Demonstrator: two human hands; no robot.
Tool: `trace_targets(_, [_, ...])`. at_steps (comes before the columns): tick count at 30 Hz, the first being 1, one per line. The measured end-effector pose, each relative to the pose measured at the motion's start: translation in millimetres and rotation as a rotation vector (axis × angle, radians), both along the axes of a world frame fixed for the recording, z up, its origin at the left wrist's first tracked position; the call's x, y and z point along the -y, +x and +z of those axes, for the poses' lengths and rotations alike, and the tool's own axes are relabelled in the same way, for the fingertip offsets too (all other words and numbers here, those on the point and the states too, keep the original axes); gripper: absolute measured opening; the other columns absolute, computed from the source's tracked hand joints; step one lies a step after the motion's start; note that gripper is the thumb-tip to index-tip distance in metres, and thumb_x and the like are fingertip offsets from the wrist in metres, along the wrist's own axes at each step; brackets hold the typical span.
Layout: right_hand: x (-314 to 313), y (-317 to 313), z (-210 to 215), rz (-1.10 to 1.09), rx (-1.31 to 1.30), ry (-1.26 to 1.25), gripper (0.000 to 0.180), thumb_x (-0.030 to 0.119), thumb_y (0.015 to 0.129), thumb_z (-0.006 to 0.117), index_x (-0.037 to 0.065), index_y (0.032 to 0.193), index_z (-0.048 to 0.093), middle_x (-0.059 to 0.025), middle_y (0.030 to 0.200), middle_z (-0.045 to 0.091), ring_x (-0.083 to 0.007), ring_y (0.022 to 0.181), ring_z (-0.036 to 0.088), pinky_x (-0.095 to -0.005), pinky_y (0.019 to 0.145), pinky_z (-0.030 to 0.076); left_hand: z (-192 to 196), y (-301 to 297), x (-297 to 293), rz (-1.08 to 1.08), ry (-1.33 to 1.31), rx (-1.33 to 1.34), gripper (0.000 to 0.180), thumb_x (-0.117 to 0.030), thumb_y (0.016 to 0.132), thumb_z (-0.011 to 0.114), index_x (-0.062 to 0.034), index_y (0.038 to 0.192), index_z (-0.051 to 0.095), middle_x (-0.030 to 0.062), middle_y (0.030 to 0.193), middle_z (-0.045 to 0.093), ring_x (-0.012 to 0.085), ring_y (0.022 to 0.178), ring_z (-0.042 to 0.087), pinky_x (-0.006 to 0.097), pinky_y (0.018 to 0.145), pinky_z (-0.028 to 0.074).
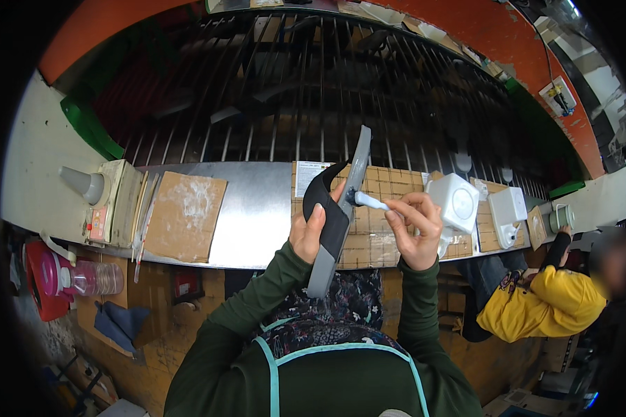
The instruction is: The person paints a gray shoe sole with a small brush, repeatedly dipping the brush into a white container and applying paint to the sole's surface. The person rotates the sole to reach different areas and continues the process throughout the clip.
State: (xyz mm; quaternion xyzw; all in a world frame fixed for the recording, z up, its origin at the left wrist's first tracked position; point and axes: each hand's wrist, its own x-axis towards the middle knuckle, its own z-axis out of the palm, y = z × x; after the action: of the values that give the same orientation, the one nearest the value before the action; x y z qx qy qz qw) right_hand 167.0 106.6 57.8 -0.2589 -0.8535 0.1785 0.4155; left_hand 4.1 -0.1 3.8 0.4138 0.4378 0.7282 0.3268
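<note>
- Left hand: curled round the shoe, thumb in front, holding it tilted above the near side of the surface, left of the right hand.
- Shoe: its black upper and grey sole sit together; whether they are fully joined cannot be told.
- Brush: its dark tip meets the sole, so brushing looks under way rather than finished, by my judgement; how much of the sole is covered, and how much is left, is unclear.
- Right hand: pinching the brush's pale handle between thumb and fingers.
- Far left: a smooth grey cone on a boxy, pale housing.
- Left: a brown cardboard sheet, flat and matte, smeared white.
- Middle: bare metal with a bright sheen; the upper is curved and matte, the sole long and slim.
- Far side: slim metal rods in a row.
- Right: a white container, rounded at the corners, smooth and plastic-looking; a similar white container stands farther right.
</note>
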Motion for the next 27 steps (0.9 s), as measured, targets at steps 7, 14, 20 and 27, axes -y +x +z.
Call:
trace_targets(7, [6, 1, 1, 0.021, 0.050, 0.002, 0.018, 0.013, 0.076, 0.077, 0.012, 0.094, 0.076, 0.0011, 0.084, 0.061, -0.0117, 0.065, 0.048, -0.0301, 0.074, 0.028, -2, -5, 4, -0.106, -0.110, -0.010, 0.067, -0.043, 0.101, 0.018, 0.0041, 0.147, 0.031, 0.0173, 0.139, 0.048, 0.0205, 0.121, 0.050, 0.029, 0.099, 0.040])
trace_targets(14, [3, 3, -4, 0.200, -0.057, -0.368, 0.016, 0.014, 0.079, 0.076, 0.012, 0.095, 0.076, -0.0002, 0.086, 0.060, -0.0120, 0.064, 0.050, -0.0304, 0.074, 0.031, -8, 1, -3, -0.167, 0.026, 0.281, 0.064, -0.044, 0.104, 0.026, 0.0030, 0.147, 0.031, 0.0122, 0.136, 0.050, 0.0168, 0.119, 0.050, 0.027, 0.103, 0.036])
trace_targets(20, [-1, -7, -4, -0.122, 0.035, -0.042, 0.016, 0.016, 0.079, 0.076, 0.012, 0.095, 0.077, -0.0009, 0.087, 0.062, -0.0107, 0.065, 0.053, -0.0306, 0.074, 0.032, -9, -2, -1, -0.527, 0.171, 1.037, 0.066, -0.053, 0.100, 0.029, -0.0052, 0.146, 0.033, 0.0153, 0.132, 0.053, 0.0239, 0.116, 0.058, 0.038, 0.096, 0.051])
trace_targets(27, [-3, 2, 4, 0.016, 0.024, -0.314, 0.014, 0.016, 0.078, 0.076, 0.013, 0.092, 0.077, -0.0002, 0.081, 0.062, -0.0116, 0.065, 0.051, -0.0300, 0.068, 0.028, -6, -11, 4, -0.378, -0.133, 1.113, 0.066, -0.055, 0.099, 0.031, -0.0015, 0.135, 0.046, 0.0197, 0.116, 0.062, 0.0248, 0.094, 0.069, 0.034, 0.077, 0.061])
